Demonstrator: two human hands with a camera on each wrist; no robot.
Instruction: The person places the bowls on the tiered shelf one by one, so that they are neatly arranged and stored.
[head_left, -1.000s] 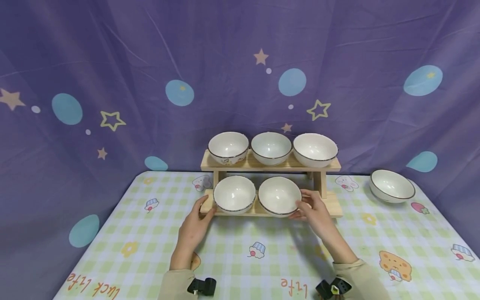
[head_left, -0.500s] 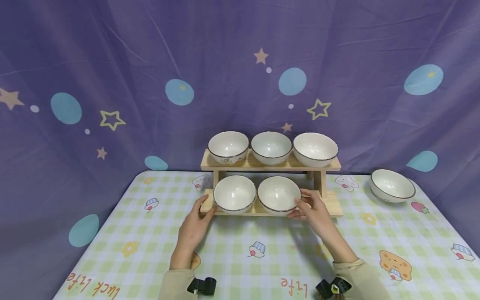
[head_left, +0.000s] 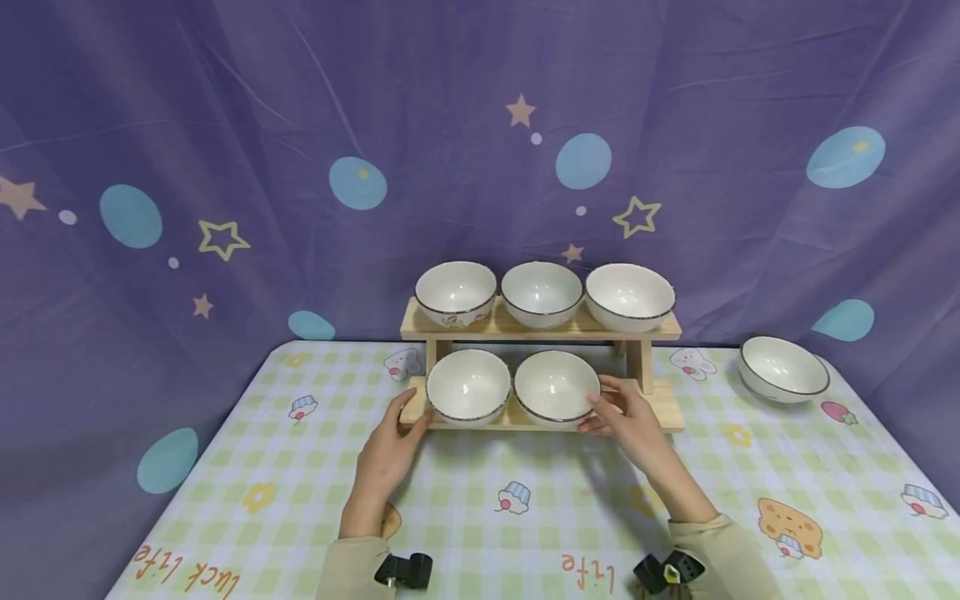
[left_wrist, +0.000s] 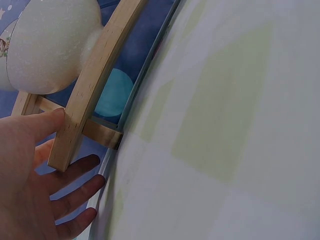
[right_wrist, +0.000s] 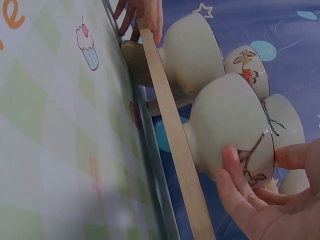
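A two-tier wooden rack [head_left: 663,412] stands at the back of the table. Three white bowls [head_left: 542,292] sit on its top shelf and two on the lower one. My right hand [head_left: 609,408] holds the lower right bowl [head_left: 555,387]: in the right wrist view the thumb and fingers of my right hand [right_wrist: 260,200] curve round the side of the bowl [right_wrist: 225,120]. My left hand [head_left: 407,415] rests at the left end of the lower shelf, beside the lower left bowl [head_left: 468,385]. The left wrist view shows the left hand [left_wrist: 30,190], fingers straight, thumb on the plank's [left_wrist: 95,80] corner.
One more white bowl [head_left: 783,369] sits on the checked tablecloth [head_left: 480,467] at the far right, near the table's edge. A purple star-patterned curtain [head_left: 225,125] hangs right behind the rack. The right third of the lower shelf is bare.
The lower right bowl has shifted a little to the left and settled flat on the shelf under my right hand. The left hand has stayed at the shelf's end.
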